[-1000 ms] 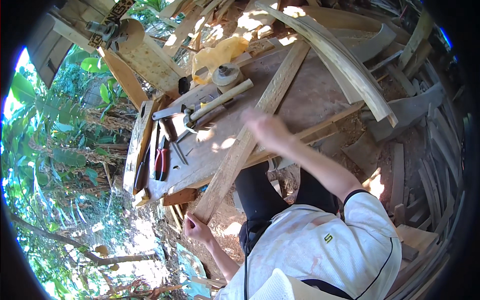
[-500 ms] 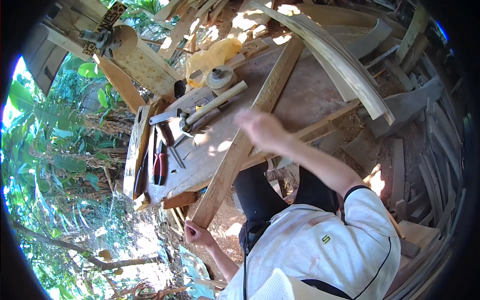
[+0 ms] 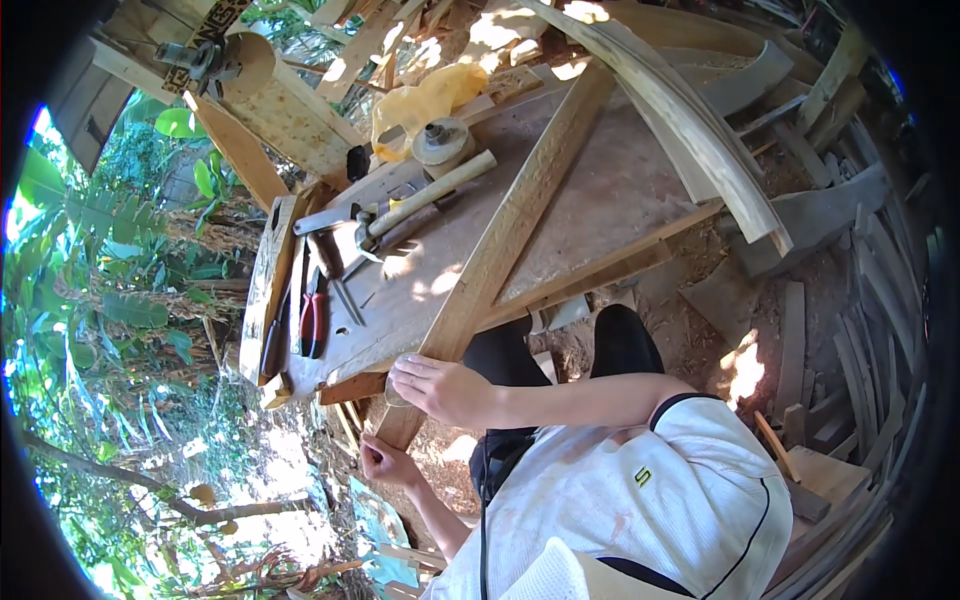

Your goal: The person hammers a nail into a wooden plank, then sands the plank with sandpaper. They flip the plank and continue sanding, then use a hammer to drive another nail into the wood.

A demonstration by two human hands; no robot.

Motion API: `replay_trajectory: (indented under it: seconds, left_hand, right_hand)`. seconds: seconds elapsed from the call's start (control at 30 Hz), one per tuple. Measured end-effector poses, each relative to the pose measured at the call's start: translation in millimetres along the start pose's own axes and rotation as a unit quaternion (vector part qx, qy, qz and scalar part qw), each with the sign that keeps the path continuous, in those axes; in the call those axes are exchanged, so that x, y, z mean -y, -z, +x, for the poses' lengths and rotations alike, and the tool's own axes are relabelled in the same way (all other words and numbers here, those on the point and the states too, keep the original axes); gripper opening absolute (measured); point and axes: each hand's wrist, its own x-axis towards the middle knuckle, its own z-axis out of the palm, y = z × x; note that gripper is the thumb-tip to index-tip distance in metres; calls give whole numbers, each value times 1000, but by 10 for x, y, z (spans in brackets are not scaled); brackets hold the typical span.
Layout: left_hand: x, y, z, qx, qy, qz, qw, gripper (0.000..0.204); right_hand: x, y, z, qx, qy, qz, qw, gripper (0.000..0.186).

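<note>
A long wooden plank (image 3: 510, 235) slants across the workbench (image 3: 590, 190), its near end jutting past the bench edge toward me. My left hand (image 3: 388, 462) is closed at that near end, fingers curled against the wood. A little farther up the plank, my right hand (image 3: 440, 388) presses down on its upper face, fingers together. Under those fingers shows the edge of a pale, round-edged piece (image 3: 396, 394); most of it is covered, and its kind cannot be made out.
A hammer (image 3: 435, 200), red-handled pliers (image 3: 313, 320) and an angle grinder (image 3: 440, 145) lie on the bench's left part, near a yellow plastic bag (image 3: 430, 105). Long curved boards (image 3: 690, 120) overhang its far right. Wood offcuts (image 3: 865, 360) pile up at right.
My right hand has come down the plank toward me, from its middle to near my left hand. The left hand keeps its place at the plank's end.
</note>
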Motion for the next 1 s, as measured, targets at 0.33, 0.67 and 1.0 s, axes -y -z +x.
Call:
replay_trajectory:
  seconds: [0.33,0.67,1.0]
  left_hand:
    - [190,181,48,0,-33,52,998,39]
    - [82,168,14,8,-33,36,999,45]
    - [-94,12,-63,-31,-20,21,999,43]
  right_hand:
    - [-975,1033,14,-58,-214,-184,958,31]
    - [-399,570,-15,-7,-117,-13,993,30]
    - [59,108,40,-16,6,-67,998,34]
